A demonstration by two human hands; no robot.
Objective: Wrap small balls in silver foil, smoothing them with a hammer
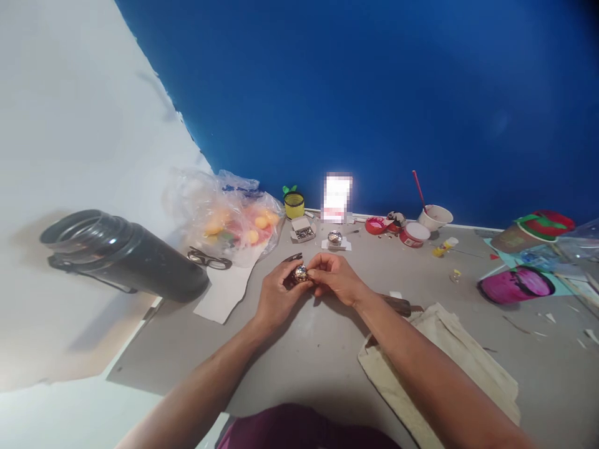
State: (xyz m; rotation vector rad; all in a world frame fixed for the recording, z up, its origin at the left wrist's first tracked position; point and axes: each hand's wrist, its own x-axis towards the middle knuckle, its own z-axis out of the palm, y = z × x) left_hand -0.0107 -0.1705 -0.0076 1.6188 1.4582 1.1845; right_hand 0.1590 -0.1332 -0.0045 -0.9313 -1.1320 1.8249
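Shiny silver ball (300, 273) sits between both hands, over the middle of the table (304, 349). The left hand (276, 296) has its grip closed on it from the left. The right hand (337, 277) pinches it from the right, its grip also closed on it. Farther away a second ball (334, 237) lies beside a small box (304, 229). I judge the step to be fine fingertip work on the ball; any next move calls for a steady hold.
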